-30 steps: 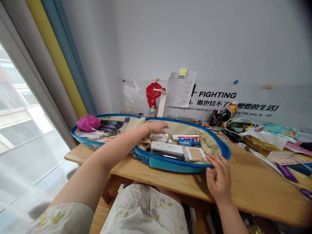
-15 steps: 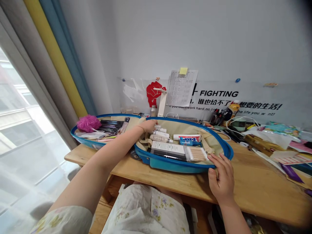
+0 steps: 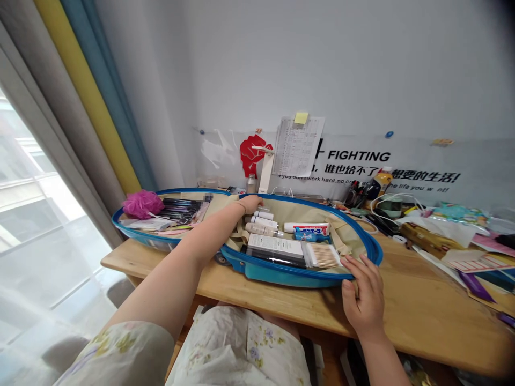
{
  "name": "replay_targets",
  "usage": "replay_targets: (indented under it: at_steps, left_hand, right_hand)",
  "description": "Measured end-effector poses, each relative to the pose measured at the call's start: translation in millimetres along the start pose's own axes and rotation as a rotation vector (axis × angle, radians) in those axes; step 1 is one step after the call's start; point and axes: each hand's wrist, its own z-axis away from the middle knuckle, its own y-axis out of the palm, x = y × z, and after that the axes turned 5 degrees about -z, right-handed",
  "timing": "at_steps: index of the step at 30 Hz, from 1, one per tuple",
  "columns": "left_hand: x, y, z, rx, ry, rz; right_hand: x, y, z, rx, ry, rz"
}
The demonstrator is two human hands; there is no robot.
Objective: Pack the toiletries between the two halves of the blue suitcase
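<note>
An open blue suitcase point(image 3: 281, 276) lies across the table in two halves. My left hand point(image 3: 251, 203) reaches into the far left corner of its right half, fingers curled down by a small pale container; what they grip is hidden. Just in front lie white tubes point(image 3: 263, 220) and a pale bottle point(image 3: 262, 230). My right hand point(image 3: 365, 289) rests open, fingers on the near right rim. Beside it is a pack of cotton swabs point(image 3: 323, 254), then a white box point(image 3: 276, 244). A toothpaste box point(image 3: 307, 228) and a blue tube point(image 3: 311, 236) lie behind.
In the left half sit a pink bath puff point(image 3: 142, 204) and dark slim packets point(image 3: 181, 210). Behind the case stand a white lamp point(image 3: 265, 172) and a small bottle point(image 3: 251, 183). Papers, cables and pens clutter the right of the wooden table point(image 3: 406, 305).
The view has shifted slightly. My left hand stays in the far corner, and its forearm appears a little further right. My right hand keeps its place on the rim.
</note>
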Motion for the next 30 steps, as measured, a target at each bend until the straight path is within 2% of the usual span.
replay_targets:
  at_steps: [6,15,18,20,22,25,27,30]
  left_hand:
    - [-3.0,3.5,4.9,0.027,0.029,-0.006]
    - [-11.4,5.0,16.3,0.098,-0.022,-0.051]
    - [-12.9,2.0,19.7,0.073,-0.025,-0.039]
    - [-8.0,-6.4,26.1,0.006,-0.025,-0.024]
    - [5.8,-19.7,39.2,-0.09,-0.04,-0.007]
    - [44.9,-41.0,74.6,-0.203,-0.137,0.005]
    - [78.1,-50.2,106.4,-0.205,-0.246,0.0]
    - [123.3,-51.7,156.2,-0.108,-0.412,-0.005]
  right_hand:
    - [-2.3,1.1,2.2,-0.011,0.023,-0.001]
    - [-5.5,3.1,1.4,-0.027,0.016,0.002]
    - [-5.6,2.4,0.9,-0.02,-0.004,0.011]
    - [-6.2,2.0,1.4,-0.01,-0.011,0.01]
    - [-6.7,1.6,1.8,-0.002,-0.008,0.008]
    - [-6.6,1.3,1.4,-0.008,-0.01,-0.002]
    - [-6.3,1.3,0.8,-0.009,-0.019,-0.005]
    - [-6.2,2.3,0.3,-0.013,-0.015,-0.008]
